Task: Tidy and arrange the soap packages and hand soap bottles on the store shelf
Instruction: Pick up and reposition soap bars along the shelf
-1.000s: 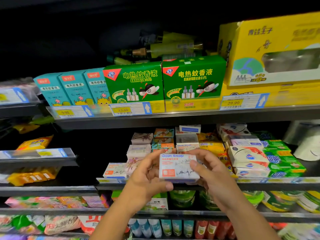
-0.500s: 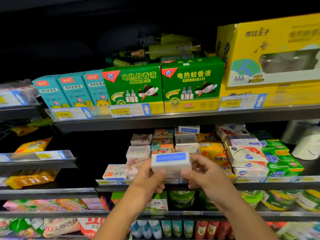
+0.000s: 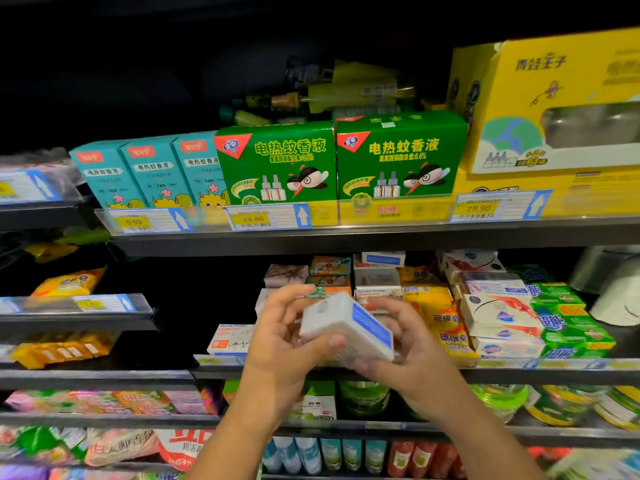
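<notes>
**Item under handling:** 1 white soap box (image 3: 346, 327) is held in the air in front of the soap shelf (image 3: 519, 364). It is tilted, left end higher, with a blue panel on the face turned up and to the right. The writing on the panel is too blurred to read.

**Hands:** The left hand (image 3: 280, 337) grips the left end, thumb on the near lower edge and fingers curled over the top. The right hand (image 3: 412, 344) grips the right end from below and behind, fingers wrapped under the box.

**Surroundings:** The box and both hands cover the middle of the shelf front.
- Just left of the left hand, a flat box (image 3: 230, 339) lies at the shelf edge, lettered "Goat Soap".
- Behind the held box, a stacked box (image 3: 377, 293) carries the same "Goat Soap" lettering.
- To the right stand yellow packs (image 3: 440, 317) with Chinese characters, then white boxes (image 3: 502, 317) with red and blue marks, then green packs (image 3: 568, 323).

**Upper shelf:** It holds 3 teal boxes (image 3: 152, 171), 2 green boxes (image 3: 277, 164) reading "电热蚊香液", and a yellow carton (image 3: 554, 98). The price tags (image 3: 252, 218) read 9.90, 23.80 and 29.90.
</notes>
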`<state>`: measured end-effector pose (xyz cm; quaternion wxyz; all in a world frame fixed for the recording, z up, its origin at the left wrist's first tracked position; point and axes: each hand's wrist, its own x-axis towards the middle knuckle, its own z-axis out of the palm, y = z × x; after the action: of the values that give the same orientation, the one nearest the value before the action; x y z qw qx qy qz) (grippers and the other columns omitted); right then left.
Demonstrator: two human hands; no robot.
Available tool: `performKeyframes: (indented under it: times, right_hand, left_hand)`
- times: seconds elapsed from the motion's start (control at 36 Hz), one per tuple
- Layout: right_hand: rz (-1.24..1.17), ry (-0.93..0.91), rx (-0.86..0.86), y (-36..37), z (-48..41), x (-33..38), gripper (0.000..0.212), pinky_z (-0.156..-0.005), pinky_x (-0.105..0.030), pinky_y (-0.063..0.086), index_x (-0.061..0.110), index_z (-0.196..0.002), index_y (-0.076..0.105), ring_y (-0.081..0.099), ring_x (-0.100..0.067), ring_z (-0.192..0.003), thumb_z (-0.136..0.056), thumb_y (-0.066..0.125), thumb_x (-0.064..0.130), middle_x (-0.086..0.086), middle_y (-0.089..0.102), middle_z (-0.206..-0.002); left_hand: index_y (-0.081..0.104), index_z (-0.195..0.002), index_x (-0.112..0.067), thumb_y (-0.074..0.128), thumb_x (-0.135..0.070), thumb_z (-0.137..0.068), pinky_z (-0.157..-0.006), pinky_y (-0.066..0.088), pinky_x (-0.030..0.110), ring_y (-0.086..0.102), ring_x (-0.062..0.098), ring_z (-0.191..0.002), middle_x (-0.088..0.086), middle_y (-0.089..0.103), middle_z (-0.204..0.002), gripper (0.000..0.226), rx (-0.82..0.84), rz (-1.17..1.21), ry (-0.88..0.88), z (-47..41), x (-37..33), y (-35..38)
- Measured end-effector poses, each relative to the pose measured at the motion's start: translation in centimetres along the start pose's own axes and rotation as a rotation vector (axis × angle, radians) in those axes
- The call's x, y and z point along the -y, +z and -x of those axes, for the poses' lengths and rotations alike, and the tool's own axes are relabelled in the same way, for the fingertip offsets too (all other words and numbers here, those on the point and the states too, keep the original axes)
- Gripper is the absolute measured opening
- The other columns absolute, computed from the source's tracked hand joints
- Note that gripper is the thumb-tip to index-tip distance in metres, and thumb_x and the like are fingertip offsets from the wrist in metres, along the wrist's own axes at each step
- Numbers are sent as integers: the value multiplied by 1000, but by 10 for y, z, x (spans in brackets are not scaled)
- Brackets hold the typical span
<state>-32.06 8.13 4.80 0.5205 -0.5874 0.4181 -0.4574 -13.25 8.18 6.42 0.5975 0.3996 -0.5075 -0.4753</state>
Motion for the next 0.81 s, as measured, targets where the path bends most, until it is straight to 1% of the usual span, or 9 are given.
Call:
performKeyframes:
  times: [0.06, 0.11, 0.17, 0.25, 0.36, 0.42, 0.5, 0.61, 0.81]
  right_hand:
    - [-10, 21, 50, 10, 1, -2, 72, -83, -34, 59, 40, -125, 53, 64, -8, -110, -68, 88, 13, 14, 68, -118]
    - [-17, 42, 89, 18, 1, -6, 73, -86, -31, 57, 37, -129, 51, 63, -4, -110, -70, 87, 12, 17, 67, -119]
    - [-23, 58, 103, 22, 1, -9, 71, -84, -27, 57, 39, -128, 51, 63, -2, -110, -72, 87, 11, 18, 67, -119]
    - [-3, 64, 81, 12, -2, -10, 71, -85, -36, 59, 50, -119, 55, 67, -12, -109, -66, 93, 24, 10, 68, -119]
    - [-20, 49, 23, -8, -7, -3, 75, -83, -44, 60, 45, -122, 54, 71, -23, -104, -62, 92, 23, 0, 71, -116]
    - [-59, 19, -9, -15, -9, 4, 78, -85, -47, 59, 39, -126, 53, 70, -26, -104, -59, 90, 28, -6, 72, -115]
    - [-86, -15, -55, -18, -13, 16, 78, -84, -48, 59, 28, -131, 50, 69, -29, -101, -63, 87, 19, -8, 73, -108]
    - [-70, -51, -75, -14, -18, 30, 78, -77, -38, 60, 28, -130, 51, 70, -25, -99, -61, 88, 24, -6, 71, -106]
    - [80, -55, -48, -1, -27, 40, 73, -78, -27, 57, 28, -127, 56, 67, -14, -102, -68, 87, -1, 9, 68, -105]
  left_hand:
    - [54, -118, -19, 90, -16, -47, -68, 57, 26, 69, 15, -91, -2, 72, -97, 80, 21, -24, 3, 0, -1, 1]
    - [55, -118, -19, 96, -5, -52, -68, 56, 24, 70, 15, -88, 6, 70, -94, 80, 55, -76, 9, 1, -3, 4]
    - [54, -119, -16, 86, 1, -54, -65, 55, 21, 69, 12, -83, 15, 65, -95, 75, 62, -100, 22, 1, -6, 3]
    - [53, -118, -16, 87, 5, -57, -61, 55, 21, 68, 8, -80, 20, 62, -96, 74, 43, -111, 36, -2, -6, -7]
    - [51, -120, -18, 90, -2, -59, -62, 57, 25, 68, 8, -85, 18, 66, -98, 74, 32, -182, 29, -1, -2, -16]
    - [50, -122, -20, 88, -8, -60, -68, 59, 31, 69, 11, -90, 11, 69, -95, 73, 36, -237, 17, 0, -2, -15]
    - [51, -125, -25, 90, -14, -63, -75, 60, 37, 69, 15, -92, 4, 69, -94, 74, 65, -305, -24, -1, -1, -12]
    - [53, -121, -29, 88, -16, -59, -71, 59, 28, 71, 12, -90, -3, 70, -96, 72, 110, -316, -100, -7, -7, -6]
    - [52, -113, -37, 92, -14, -66, -73, 50, 12, 63, -6, -92, -33, 63, -99, 66, 202, -542, -65, -19, -21, -7]
